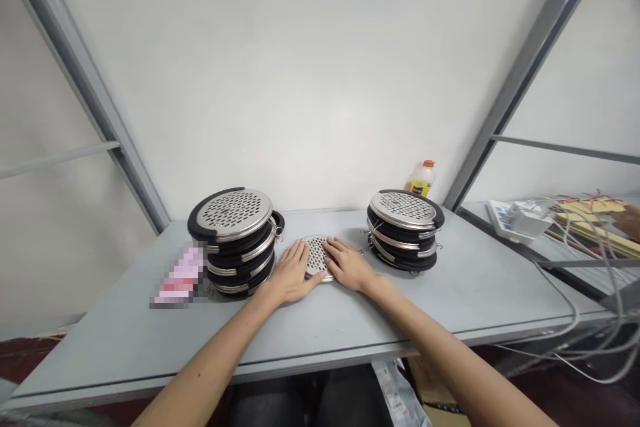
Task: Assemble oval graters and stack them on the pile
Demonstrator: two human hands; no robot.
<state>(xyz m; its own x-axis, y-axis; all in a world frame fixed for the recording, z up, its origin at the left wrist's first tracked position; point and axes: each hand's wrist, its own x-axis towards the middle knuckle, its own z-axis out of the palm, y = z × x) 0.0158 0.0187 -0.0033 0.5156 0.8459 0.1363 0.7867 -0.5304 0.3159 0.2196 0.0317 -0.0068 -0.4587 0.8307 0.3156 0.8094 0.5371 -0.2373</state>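
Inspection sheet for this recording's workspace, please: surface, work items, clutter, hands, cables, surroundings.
Surface: pale grey table, with discs and other things on it.
Work items: perforated metal disc lying between the hands; left stack and right stack of similar discs with black parts at their rims, wire hooks showing.
Clutter: pixelated pink item beside the left stack; orange-capped bottle behind the right stack.
Hands: left hand and right hand laid palm down over opposite sides of the middle disc, fingers extended.
Cables: pale cables hanging at far right.
Surroundings: white wall behind; grey metal posts at both sides.
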